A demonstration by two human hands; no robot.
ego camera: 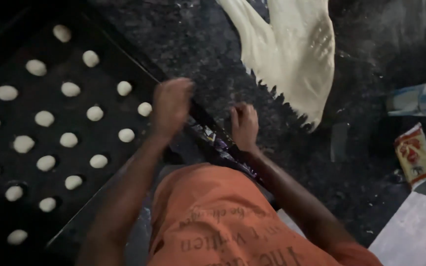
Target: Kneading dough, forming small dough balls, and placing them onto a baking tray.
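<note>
A: Starting at the left, what lies there?

B: A black flat baking tray (99, 29) carrying rows of small pale oval dough balls (44, 118), spaced apart from one another.

A: And the left hand?

B: The left hand (172, 104) hovers over the tray's right edge, fingers curled into a loose fist. It is blurred, so I cannot tell whether it pinches a piece of dough. The nearest balls lie just to its left, the closest near its knuckles.

A: The right hand?

B: The right hand (244, 125) rests on the dark speckled stone surface (198, 39), fingers bent inward and closed; whether anything sits inside them is hidden.

A: Where is the big dough?

B: The wide pale flattened dough sheet (292, 54) lies up and to the right of the right hand, its long axis running from top left down to a ragged lower tip. The right hand is clearly the nearer one.

A: Further right?

B: A pale blue plastic cup (418, 99) lying on its side, and below it a red and yellow packet (413, 154)
</note>
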